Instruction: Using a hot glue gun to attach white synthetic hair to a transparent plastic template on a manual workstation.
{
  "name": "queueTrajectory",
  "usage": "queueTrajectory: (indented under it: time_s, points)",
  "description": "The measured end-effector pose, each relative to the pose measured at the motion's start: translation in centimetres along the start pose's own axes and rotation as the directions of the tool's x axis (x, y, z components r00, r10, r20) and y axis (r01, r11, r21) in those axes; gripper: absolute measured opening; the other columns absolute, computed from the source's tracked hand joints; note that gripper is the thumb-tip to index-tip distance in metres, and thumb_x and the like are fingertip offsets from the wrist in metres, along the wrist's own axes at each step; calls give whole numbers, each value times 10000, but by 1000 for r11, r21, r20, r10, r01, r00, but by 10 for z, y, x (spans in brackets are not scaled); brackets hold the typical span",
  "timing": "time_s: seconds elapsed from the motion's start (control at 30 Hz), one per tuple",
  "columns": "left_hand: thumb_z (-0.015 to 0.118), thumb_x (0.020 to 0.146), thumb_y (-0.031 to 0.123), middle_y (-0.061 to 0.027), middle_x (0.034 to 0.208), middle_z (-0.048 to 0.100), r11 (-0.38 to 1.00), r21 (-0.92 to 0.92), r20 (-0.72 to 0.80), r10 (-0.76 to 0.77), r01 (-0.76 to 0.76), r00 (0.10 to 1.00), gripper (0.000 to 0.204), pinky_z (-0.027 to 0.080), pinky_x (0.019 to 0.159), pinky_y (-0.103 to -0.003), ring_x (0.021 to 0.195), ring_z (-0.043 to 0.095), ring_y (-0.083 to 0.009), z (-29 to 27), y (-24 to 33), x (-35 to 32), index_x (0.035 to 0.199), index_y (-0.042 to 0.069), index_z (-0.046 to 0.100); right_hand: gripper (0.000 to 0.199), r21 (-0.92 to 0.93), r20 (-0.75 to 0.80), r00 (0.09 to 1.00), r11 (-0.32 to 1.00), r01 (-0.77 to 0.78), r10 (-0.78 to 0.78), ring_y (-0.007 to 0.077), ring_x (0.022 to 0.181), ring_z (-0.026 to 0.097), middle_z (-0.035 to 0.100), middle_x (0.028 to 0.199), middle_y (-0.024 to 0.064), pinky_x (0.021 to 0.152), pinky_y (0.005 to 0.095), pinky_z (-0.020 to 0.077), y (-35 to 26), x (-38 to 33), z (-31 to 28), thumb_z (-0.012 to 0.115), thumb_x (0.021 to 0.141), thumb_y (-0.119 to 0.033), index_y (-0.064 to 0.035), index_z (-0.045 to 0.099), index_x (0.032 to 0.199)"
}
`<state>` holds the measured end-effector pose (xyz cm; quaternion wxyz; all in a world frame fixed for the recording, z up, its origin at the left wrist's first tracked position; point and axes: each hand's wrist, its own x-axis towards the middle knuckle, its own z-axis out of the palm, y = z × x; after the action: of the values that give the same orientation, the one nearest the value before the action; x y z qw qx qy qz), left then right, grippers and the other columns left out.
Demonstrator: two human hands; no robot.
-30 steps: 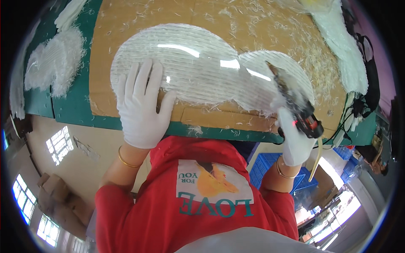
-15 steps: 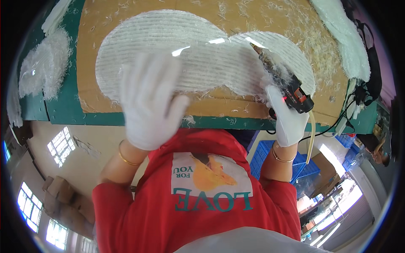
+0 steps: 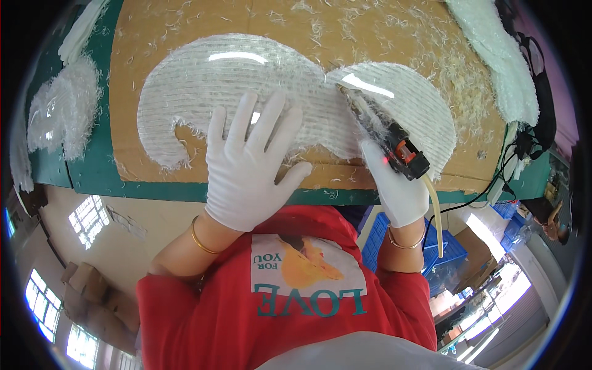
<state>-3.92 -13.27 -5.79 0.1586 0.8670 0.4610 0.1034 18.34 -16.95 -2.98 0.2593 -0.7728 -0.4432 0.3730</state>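
Observation:
A white ribbed panel with fuzzy edges (image 3: 179,92), shaped like two joined lobes, lies on brown cardboard (image 3: 277,18). Bright reflections on its surface suggest something clear and glossy over it. My left hand (image 3: 250,163), in a white glove, rests on the panel's lower middle with fingers spread, holding nothing. In my gloved right hand (image 3: 394,194) is a black and orange glue gun (image 3: 401,151) with a red light and a pale stick out of its back. White fibres cling to its front. Its nozzle points up-left, at the narrow part between the lobes.
Loose white fibres litter the cardboard, which lies on a green table (image 3: 333,196). A fluffy white piece (image 3: 65,108) sits at the left, and a long white pile strip (image 3: 499,68) at the right. Black cables (image 3: 524,139) hang near the right edge. Blue crates (image 3: 450,253) stand below.
My left hand has shifted right and settled flat on the panel, uncovering the notch at its left end. The glue gun has moved left, its nozzle now nearer the narrow middle.

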Motion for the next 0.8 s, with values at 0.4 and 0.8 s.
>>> queueTrajectory:
  time_s: [0.4,0.8]
  points:
    - [754,770,352,-110,1469,483,1000,-25,-12,8,-8,1000,594,289,1058,-627,1331,414,-395,-2,2,3,1343,247,634,382,123,-38,993,986,114,-110,117,988,661,733,1122,80,897,294,520,-8,3,-3,762,891,-176,21,683,1210]
    - [756,769,297,-175,1420,495,991,-130,53,34,-27,998,566,295,1053,-620,1310,431,-404,-1,8,13,1293,120,638,423,171,-143,989,983,68,-44,132,1026,652,718,1155,76,948,289,494,-8,11,-10,749,890,-121,46,639,1263]
